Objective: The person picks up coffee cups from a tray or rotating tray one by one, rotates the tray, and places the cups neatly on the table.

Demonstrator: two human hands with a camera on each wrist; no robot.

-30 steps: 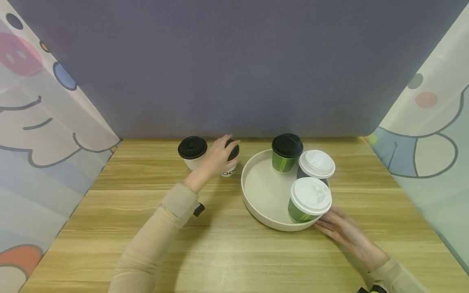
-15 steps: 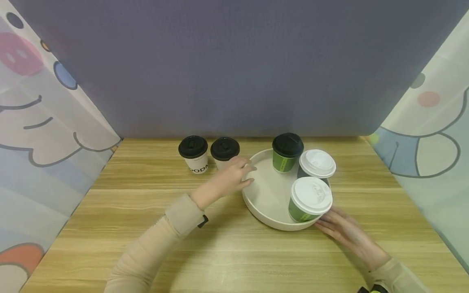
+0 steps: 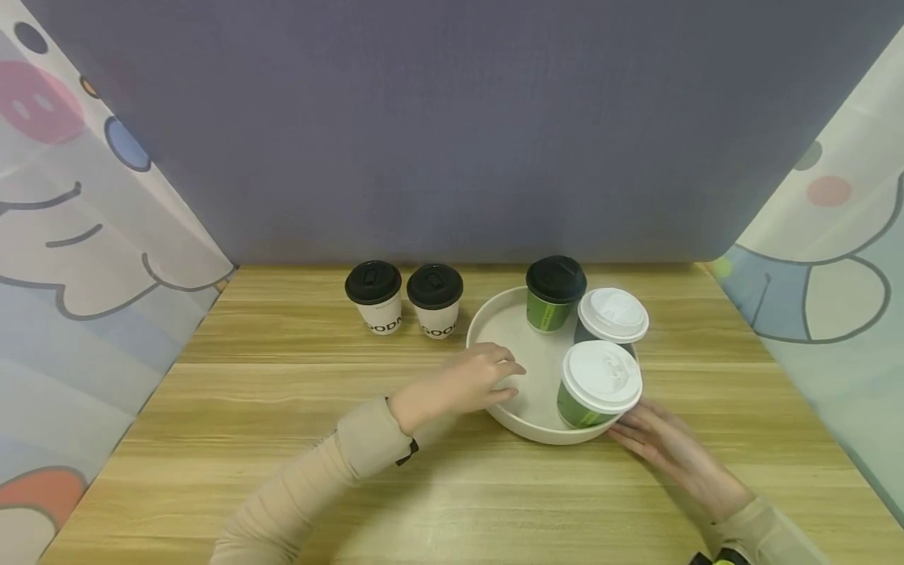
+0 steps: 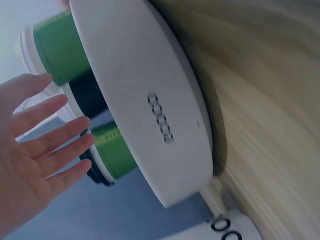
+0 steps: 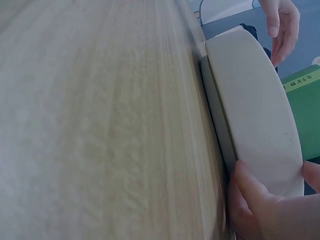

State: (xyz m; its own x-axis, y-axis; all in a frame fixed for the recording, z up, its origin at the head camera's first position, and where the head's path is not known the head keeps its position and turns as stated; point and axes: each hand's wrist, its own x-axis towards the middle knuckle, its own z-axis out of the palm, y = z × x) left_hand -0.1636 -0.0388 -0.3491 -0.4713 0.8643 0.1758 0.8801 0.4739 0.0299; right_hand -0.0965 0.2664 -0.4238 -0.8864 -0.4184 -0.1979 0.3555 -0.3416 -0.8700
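Observation:
A round cream tray carries three lidded paper coffee cups. The green cup with a black lid stands at its back, a dark cup with a white lid at the right, and a green cup with a white lid in front. My left hand hovers over the tray's left rim, fingers spread and holding nothing; the left wrist view shows its open palm. At the near right side, my right hand grips the tray, fingers at its base and another digit at the rim.
Two white cups with black lids, one at the left and one nearer the tray, stand on the wooden table left of the tray. A grey panel rises behind, with cartoon-print curtains at both sides.
My left hand has moved from the white cup beside the tray, rightward and nearer to me, over the tray's left rim. The cup stays behind. The right hand and tray hold still.

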